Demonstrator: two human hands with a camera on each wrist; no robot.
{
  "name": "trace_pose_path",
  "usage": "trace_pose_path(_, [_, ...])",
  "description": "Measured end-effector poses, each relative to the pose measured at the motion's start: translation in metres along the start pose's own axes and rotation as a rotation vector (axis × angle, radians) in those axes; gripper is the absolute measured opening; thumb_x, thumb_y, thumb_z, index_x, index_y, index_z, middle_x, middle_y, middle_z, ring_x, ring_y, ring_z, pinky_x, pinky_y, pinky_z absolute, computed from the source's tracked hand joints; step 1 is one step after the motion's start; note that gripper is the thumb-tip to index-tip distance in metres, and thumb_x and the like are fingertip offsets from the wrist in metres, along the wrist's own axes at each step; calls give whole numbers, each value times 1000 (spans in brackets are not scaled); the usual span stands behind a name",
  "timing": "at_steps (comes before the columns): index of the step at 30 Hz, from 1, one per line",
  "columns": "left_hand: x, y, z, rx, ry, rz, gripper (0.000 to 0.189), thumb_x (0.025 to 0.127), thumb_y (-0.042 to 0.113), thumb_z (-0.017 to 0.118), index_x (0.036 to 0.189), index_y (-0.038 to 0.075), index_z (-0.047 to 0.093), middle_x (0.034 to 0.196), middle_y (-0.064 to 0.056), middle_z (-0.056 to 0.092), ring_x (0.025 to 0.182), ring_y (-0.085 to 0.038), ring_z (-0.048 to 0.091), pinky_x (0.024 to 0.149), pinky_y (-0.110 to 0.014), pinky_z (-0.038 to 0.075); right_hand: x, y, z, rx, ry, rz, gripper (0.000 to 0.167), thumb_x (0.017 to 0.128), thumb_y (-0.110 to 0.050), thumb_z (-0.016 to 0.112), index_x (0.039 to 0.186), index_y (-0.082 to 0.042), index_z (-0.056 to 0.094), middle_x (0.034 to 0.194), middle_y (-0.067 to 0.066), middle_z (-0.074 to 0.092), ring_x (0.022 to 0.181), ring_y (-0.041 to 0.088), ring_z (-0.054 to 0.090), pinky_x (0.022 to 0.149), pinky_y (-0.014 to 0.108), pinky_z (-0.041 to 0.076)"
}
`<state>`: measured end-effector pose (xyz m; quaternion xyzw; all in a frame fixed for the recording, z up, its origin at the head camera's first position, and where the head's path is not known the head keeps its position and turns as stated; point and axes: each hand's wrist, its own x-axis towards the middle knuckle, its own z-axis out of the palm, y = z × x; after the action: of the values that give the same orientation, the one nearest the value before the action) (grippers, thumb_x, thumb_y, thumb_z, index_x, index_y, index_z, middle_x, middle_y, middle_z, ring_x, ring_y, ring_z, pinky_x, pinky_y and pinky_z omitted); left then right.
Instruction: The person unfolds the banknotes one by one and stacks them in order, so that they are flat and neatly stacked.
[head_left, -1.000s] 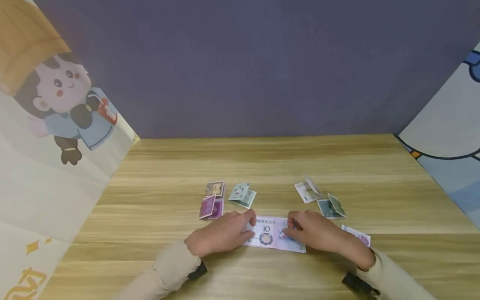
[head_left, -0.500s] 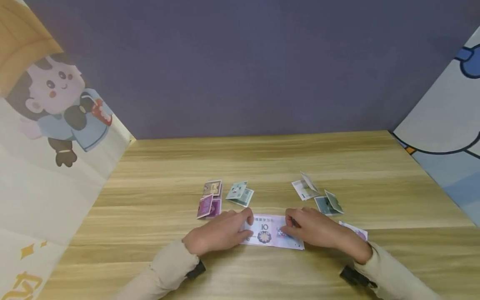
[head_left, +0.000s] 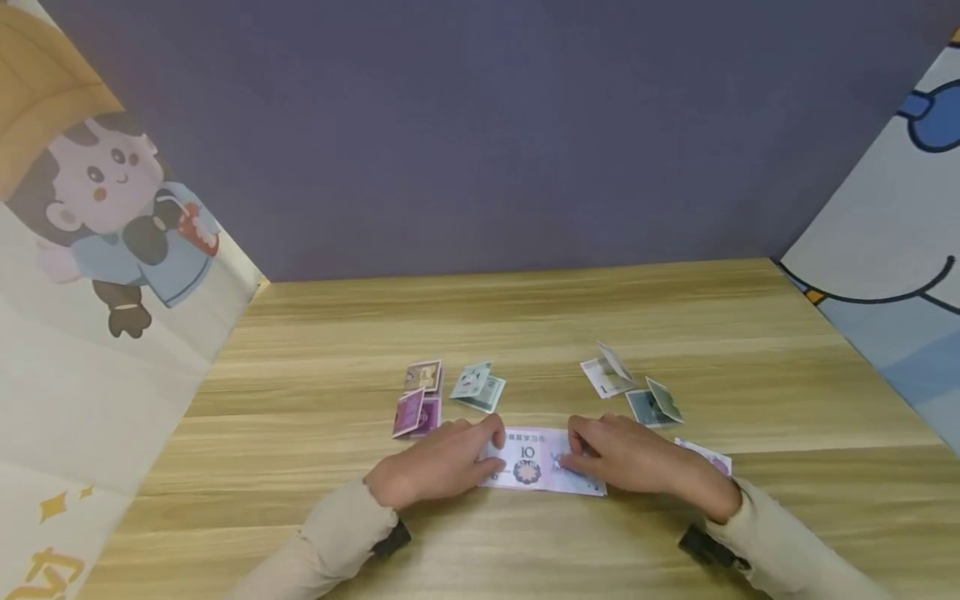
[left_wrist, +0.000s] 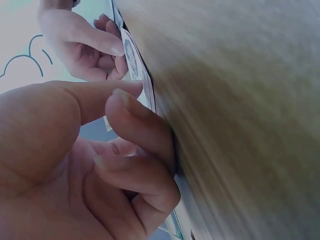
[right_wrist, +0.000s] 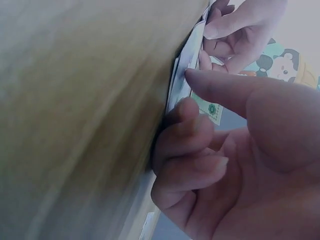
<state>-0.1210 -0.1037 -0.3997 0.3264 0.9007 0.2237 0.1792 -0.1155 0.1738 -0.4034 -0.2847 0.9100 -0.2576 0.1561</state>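
Observation:
A pale purple banknote (head_left: 528, 460) printed with a 10 lies flat on the wooden table, long side across. My left hand (head_left: 441, 463) holds its left end, thumb on the printed face and curled index finger near the far edge. At the right end my right hand (head_left: 637, 454) does likewise. Thumb (right_wrist: 215, 87) and curled fingers meet the paper in the right wrist view, where its edge shows more than one layer. In the left wrist view the banknote (left_wrist: 134, 57) stretches between both hands. The fingers hide both of its ends.
Beyond my left hand lie folded notes: purple (head_left: 408, 415), brown (head_left: 424, 377) and green (head_left: 478, 385). Past my right hand are a folded grey-white note (head_left: 602, 379), a dark green one (head_left: 651, 408) and a lilac one (head_left: 708, 456), partly behind the forearm. A dark panel (head_left: 480, 142) borders the table's back.
The head view has shifted slightly, so the whole scene sits a little differently in the frame. Both hands keep their places on the banknote.

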Motion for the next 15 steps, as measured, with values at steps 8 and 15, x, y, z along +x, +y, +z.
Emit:
trace_pose_path(8, [2, 1, -3, -47, -16, 45, 22, 98, 28, 63, 113, 13, 54, 68, 7, 50, 56, -6, 44, 52, -22, 41, -7, 7, -36, 207, -31, -66, 18, 102, -29, 57, 98, -13, 65, 61, -3, 54, 49, 5, 44, 45, 23, 39])
trace_pose_path(15, [0, 5, -7, -87, -55, 78, 21, 99, 33, 61, 112, 16, 61, 67, 8, 51, 65, -6, 48, 60, -23, 44, -19, 9, -58, 210, 33, -66, 20, 103, -29, 55, 102, -12, 66, 63, -1, 56, 49, 3, 40, 45, 23, 38])
